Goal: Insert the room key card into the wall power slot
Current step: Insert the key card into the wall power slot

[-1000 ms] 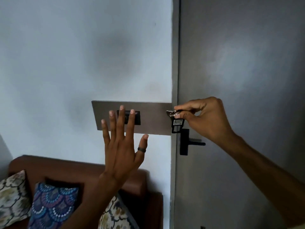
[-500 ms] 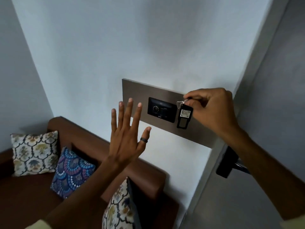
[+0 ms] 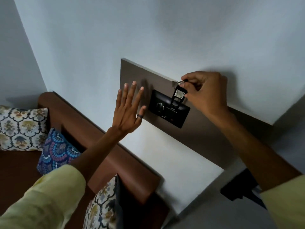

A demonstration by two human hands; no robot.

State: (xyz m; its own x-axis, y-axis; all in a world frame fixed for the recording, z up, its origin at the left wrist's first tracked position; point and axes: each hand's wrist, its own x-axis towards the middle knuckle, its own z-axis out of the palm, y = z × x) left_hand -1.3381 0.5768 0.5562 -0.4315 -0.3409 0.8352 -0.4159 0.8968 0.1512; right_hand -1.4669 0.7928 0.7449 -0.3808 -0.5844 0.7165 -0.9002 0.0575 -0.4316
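Pinching the key card point(image 3: 177, 95) in my right hand point(image 3: 203, 91), I hold it touching the power slot point(image 3: 168, 109). My left hand point(image 3: 129, 109) hovers empty, fingers spread.

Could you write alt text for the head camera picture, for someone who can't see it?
A person's right hand holds a black key tag on a metal ring against a black wall power unit set in a brown panel. The left hand, open with fingers spread, hovers beside the panel. Below stands a brown sofa with patterned cushions.

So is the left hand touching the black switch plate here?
Apart. The head view shows brown panel between the open left hand and the black switch plate.
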